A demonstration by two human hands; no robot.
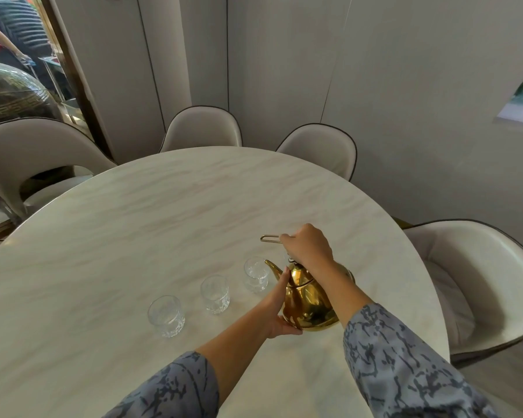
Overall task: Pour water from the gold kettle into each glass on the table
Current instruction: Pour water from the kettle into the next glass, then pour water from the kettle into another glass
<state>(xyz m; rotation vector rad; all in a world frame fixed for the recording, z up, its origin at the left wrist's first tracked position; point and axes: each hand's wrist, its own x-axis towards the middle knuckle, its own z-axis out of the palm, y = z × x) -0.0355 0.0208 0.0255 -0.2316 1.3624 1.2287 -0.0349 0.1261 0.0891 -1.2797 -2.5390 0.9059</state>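
The right hand is closed in a fist around the thin wire handle of the gold kettle, the handle's looped end being seen to project to the left of the knuckles. The left hand is held open and pressed flat against the kettle's near-left side, the fingers being laid up along the body toward the base of the spout and the thumb tucked beneath the lower edge. The kettle is polished, rounded and bulbous, with a domed lid and a curved spout pointed to the left; reflections are shown on its surface. Whether its base is touching the counter cannot be told.

The spout tip is placed just beside the rim of the nearest glass. Two further glasses are set in a diagonal row to the left, each well apart from the next; all three are clear, with patterned lower walls. The pale marbled counter is ringed by cream chairs. Both forearms are covered by blue-grey patterned sleeves.
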